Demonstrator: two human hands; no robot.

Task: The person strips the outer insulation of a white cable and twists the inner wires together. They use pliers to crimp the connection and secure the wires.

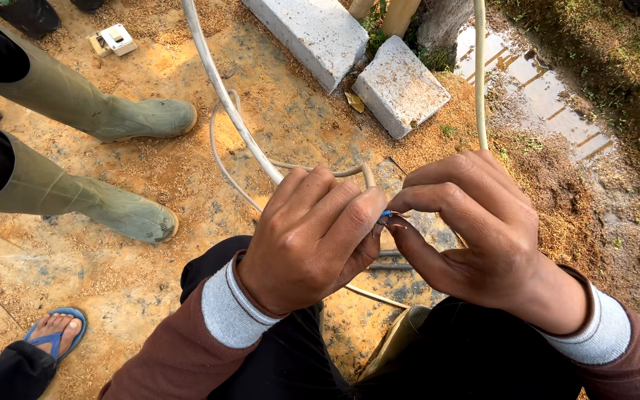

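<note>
**Wire ends held over muddy ground**

Sandy, husk-strewn ground with concrete blocks (350, 44). Left hand (312, 237) is closed around a white cable (224, 96) — its blue wire tip (385, 213) shows between both hands. Right hand (475, 230) pinches that tip. Green boots (124, 211) stand nearby.

The only thing near that kind I can see is a small white, boxy switch plate (115, 38), possibly on cardboard, lying on the sandy ground at top left.

Pale grey cable (224, 92), blue wire tip (385, 213), olive-green rubber boots (124, 118), blue sandal (55, 335), grey-white concrete blocks (400, 87).
</note>
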